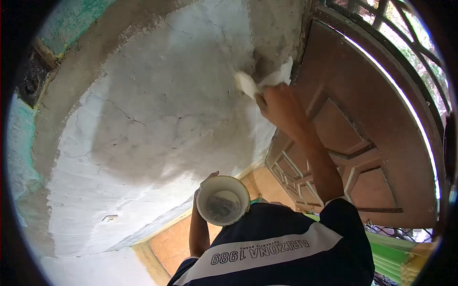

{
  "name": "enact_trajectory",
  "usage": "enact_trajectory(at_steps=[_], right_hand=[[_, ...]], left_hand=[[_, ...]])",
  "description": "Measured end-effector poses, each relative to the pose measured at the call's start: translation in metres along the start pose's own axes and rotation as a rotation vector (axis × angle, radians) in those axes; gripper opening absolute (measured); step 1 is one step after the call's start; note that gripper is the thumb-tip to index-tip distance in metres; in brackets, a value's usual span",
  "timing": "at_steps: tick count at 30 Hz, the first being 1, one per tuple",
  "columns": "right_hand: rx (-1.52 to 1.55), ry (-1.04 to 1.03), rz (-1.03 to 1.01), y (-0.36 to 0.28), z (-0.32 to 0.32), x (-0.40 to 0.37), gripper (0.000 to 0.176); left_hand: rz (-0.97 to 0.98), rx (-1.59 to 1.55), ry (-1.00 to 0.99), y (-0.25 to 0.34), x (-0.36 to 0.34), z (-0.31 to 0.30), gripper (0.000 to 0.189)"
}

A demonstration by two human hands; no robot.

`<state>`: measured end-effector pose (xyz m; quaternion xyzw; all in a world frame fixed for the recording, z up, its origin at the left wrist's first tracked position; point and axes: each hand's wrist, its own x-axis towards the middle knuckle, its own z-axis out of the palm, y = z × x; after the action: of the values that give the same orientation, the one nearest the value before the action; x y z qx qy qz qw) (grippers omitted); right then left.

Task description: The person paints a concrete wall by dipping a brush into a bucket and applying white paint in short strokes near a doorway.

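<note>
My right hand is raised at the wall, its fingers wrapped round the handle of a brush. The brush's pale, whitish head lies against or very near the wall, beside a patch of white coating. Lower down, in front of my chest, my left hand holds a round pale bucket from its far side. Some whitish material shows in the bottom of the bucket. Most of the left hand's fingers are hidden behind the bucket.
A brown panelled door stands close on the right, with a metal grille above it. Orange floor tiles show below. A small wall fitting is at lower left, and green cloth hangs at lower right.
</note>
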<state>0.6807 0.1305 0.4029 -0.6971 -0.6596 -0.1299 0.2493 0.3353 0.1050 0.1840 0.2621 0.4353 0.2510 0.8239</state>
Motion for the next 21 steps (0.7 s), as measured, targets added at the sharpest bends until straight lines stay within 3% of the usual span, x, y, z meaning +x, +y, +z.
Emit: enact_trajectory(at_steps=[5,9,11,14,16,21], right_hand=[[0.119,0.318,0.054,-0.017,-0.041,0.01,0.027],[0.138,0.552,0.013,-0.016,-0.018,0.005,0.021],[0.028,0.254,-0.018,-0.004,0.029,-0.007,0.017],[0.004,0.117,0.012,0.004,0.069,-0.033,0.015],[-0.046,-0.169,0.072,0.013,0.087,-0.05,0.015],[-0.055,-0.163,0.047,0.019,0.074,-0.05,0.017]], left_hand=[[0.03,-0.017,-0.047,0.001,0.007,0.005,0.046],[0.068,-0.042,-0.071,0.003,0.009,0.005,0.045],[0.089,-0.051,-0.085,0.006,0.011,0.005,0.045],[0.118,-0.071,-0.11,0.006,0.014,0.007,0.044],[0.129,-0.081,-0.123,0.005,0.013,0.006,0.044],[0.12,-0.08,-0.131,-0.002,0.015,-0.003,0.044]])
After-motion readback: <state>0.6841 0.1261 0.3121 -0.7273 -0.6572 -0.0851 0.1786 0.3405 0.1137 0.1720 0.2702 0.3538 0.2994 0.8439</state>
